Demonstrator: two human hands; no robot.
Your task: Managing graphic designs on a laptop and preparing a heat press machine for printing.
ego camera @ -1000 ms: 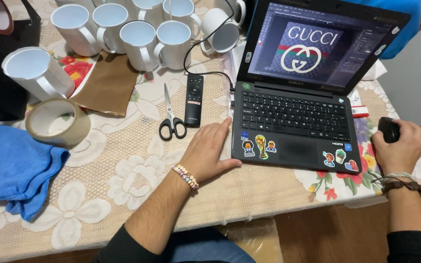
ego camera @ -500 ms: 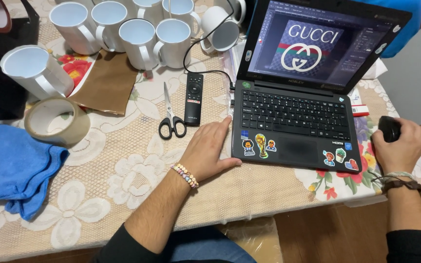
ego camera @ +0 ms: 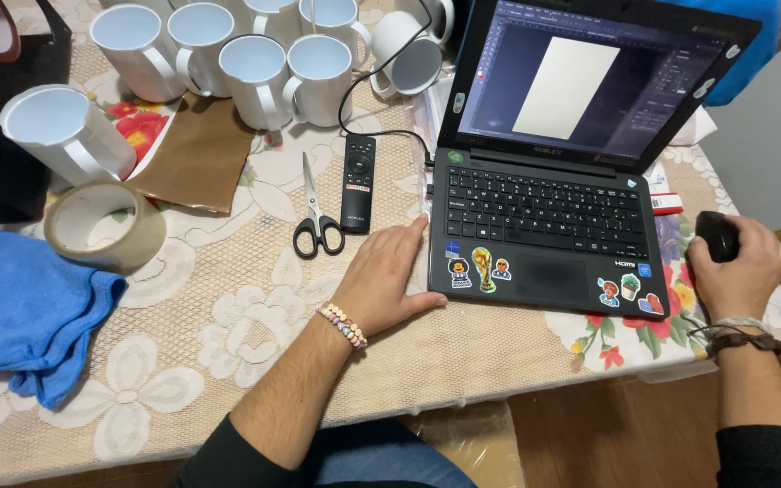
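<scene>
We see the black mouse [ego camera: 716, 235] at the right end of the table [ego camera: 255, 334], just right of the laptop [ego camera: 549, 217], with our right hand [ego camera: 736, 267] cupped over it, fingers curled round its body so that only its upper end shows. Our left hand [ego camera: 389, 278] lies flat and spread on the lace tablecloth, palm down and holding nothing, its fingertips touching the laptop's left front corner.

The laptop stands open, its screen showing a pale slanted sheet on a dark ground (the panels at its edges are too small to make out). Stickers dot its palm rest. Left of it lie a black remote [ego camera: 358, 183] and a pair of black-handled scissors [ego camera: 316, 215], side by side and just beyond our left hand. A black cable [ego camera: 354, 83] loops from the laptop's side up among a cluster of white mugs [ego camera: 255, 63] at the far edge. Further left sit a roll of brown tape [ego camera: 106, 226], a lone white mug [ego camera: 65, 134] beside it, and a blue cloth [ego camera: 20, 312].

A dark bag [ego camera: 2, 136] is cut off at the left edge, and the mugs at the top edge.
</scene>
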